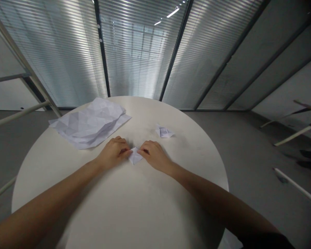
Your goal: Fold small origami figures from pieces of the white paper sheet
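Note:
Between my two hands is a small folded piece of white paper [135,157], a diamond shape with a point towards me. My left hand [115,152] pinches its left corner between thumb and curled fingers. On the opposite side, my right hand [154,154] grips the right part in the same way. Both hands rest low at the tabletop, and their fingers cover the paper's side corners. Just beyond my right hand lies a folded paper boat [165,131], touched by neither hand.
Creased white paper sheets [90,121] lie in a loose stack at the back left of the round white table [134,214]. Blinds [134,55] hang behind the table. Pale metal frames stand on the left and right, with grey floor around.

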Available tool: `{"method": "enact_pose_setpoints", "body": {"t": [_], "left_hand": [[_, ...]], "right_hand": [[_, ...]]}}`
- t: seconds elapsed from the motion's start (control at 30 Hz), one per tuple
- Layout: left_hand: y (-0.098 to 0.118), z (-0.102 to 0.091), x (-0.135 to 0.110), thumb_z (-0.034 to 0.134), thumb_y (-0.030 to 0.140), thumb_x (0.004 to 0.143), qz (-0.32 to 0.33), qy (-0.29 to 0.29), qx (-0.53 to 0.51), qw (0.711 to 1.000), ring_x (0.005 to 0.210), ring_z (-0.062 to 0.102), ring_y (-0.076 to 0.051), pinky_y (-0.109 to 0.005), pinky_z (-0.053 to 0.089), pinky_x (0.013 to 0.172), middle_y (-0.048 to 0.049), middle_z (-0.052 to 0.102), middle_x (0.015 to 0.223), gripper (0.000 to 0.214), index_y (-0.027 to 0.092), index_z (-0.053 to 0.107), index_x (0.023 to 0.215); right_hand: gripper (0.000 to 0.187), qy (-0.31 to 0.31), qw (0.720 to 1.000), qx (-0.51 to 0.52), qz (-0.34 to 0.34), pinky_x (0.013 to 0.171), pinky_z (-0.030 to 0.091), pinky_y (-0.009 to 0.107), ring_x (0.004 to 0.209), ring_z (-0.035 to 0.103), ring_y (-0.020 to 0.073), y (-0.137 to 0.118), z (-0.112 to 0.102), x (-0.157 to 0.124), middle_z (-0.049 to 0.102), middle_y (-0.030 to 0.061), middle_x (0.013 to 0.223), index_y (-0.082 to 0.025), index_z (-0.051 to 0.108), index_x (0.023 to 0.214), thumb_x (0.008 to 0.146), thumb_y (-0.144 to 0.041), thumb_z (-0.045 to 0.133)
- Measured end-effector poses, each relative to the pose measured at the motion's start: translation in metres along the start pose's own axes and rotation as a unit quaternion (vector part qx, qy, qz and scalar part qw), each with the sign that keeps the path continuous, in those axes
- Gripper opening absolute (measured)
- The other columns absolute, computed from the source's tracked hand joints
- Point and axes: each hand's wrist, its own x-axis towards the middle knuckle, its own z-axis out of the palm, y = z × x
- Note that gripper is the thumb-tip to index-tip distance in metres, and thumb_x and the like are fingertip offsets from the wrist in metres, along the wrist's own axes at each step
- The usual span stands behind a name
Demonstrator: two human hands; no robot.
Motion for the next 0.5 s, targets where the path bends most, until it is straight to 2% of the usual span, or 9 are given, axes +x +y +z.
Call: {"method": "enact_pose_setpoints", "body": {"t": [0.1, 0.27, 0.4, 0.5], "left_hand": [[-0.001, 0.005, 0.004, 0.054, 0.033, 0.085, -0.066, -0.006, -0.012, 0.998, 0.08, 0.052, -0.018, -0.032, 0.039, 0.076, -0.0038, 0.062, 0.077, 0.022, 0.02, 0.066, 0.072], [0.008, 0.009, 0.006, 0.053, 0.039, 0.082, -0.164, -0.018, 0.026, 0.986, 0.091, 0.051, -0.023, -0.038, 0.037, 0.078, -0.0039, 0.061, 0.089, 0.021, 0.022, 0.064, 0.076], [0.013, 0.012, 0.005, 0.053, 0.037, 0.081, -0.187, -0.002, 0.052, 0.981, 0.094, 0.05, -0.025, -0.038, 0.037, 0.078, -0.0047, 0.06, 0.094, 0.017, 0.022, 0.061, 0.083], [0.01, 0.014, 0.004, 0.055, 0.038, 0.08, -0.183, 0.009, 0.048, 0.982, 0.095, 0.051, -0.025, -0.037, 0.037, 0.077, -0.0053, 0.06, 0.096, 0.018, 0.022, 0.061, 0.087]], "right_hand": [[0.024, 0.012, 0.999, -0.024, 0.046, 0.073, 0.033, 0.028, 0.08, 0.055, 0.0145, -0.005, 0.003, 0.003, 0.065, 0.0037, 0.081, -0.016, 0.062, 0.069, 0.089, -0.028, 0.056], [0.022, 0.017, 0.994, -0.07, 0.082, 0.076, 0.03, 0.032, 0.087, 0.054, 0.0182, -0.009, 0.01, 0.006, 0.064, 0.005, 0.086, -0.017, 0.062, 0.071, 0.089, -0.028, 0.054], [0.022, 0.017, 0.991, -0.081, 0.108, 0.075, 0.029, 0.033, 0.088, 0.053, 0.02, -0.009, 0.012, 0.006, 0.062, 0.0042, 0.086, -0.018, 0.061, 0.071, 0.088, -0.031, 0.053], [0.018, 0.024, 0.993, -0.05, 0.108, 0.075, 0.03, 0.032, 0.09, 0.052, 0.0196, -0.008, 0.01, 0.002, 0.061, 0.0031, 0.089, -0.02, 0.059, 0.08, 0.084, -0.037, 0.059]]}}
